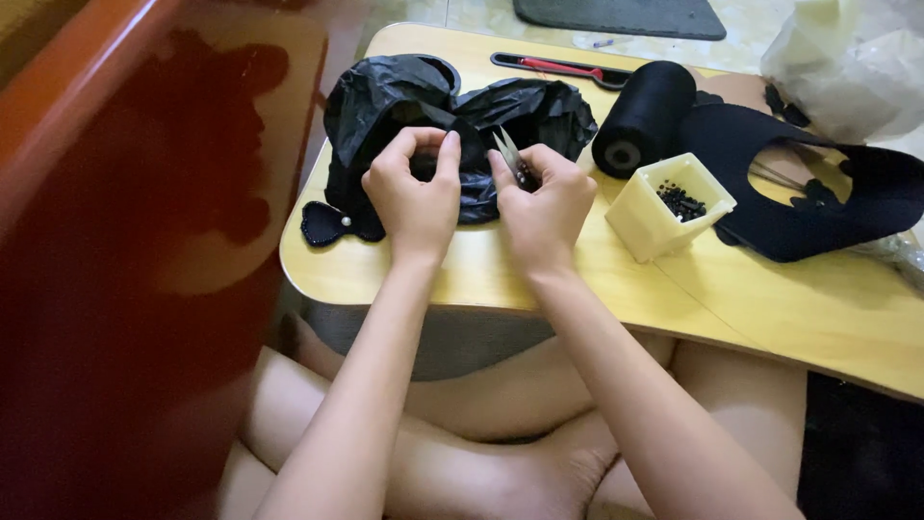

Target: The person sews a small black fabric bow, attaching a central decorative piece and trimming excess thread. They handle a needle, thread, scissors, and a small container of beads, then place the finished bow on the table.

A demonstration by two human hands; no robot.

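Observation:
My left hand pinches a small black piece of fabric in front of a crumpled black plastic bag on the low yellow wooden table. My right hand grips small metal thread snips, their blades pointing up beside the same black piece. Both hands meet over the table's near left part. A black shaped fabric piece with a white bead lies at the left edge.
A large spool of black thread lies behind a cream square cup of black beads. Black cut fabric covers the right side. Red-handled scissors lie at the back. A red-brown wooden surface rises on the left.

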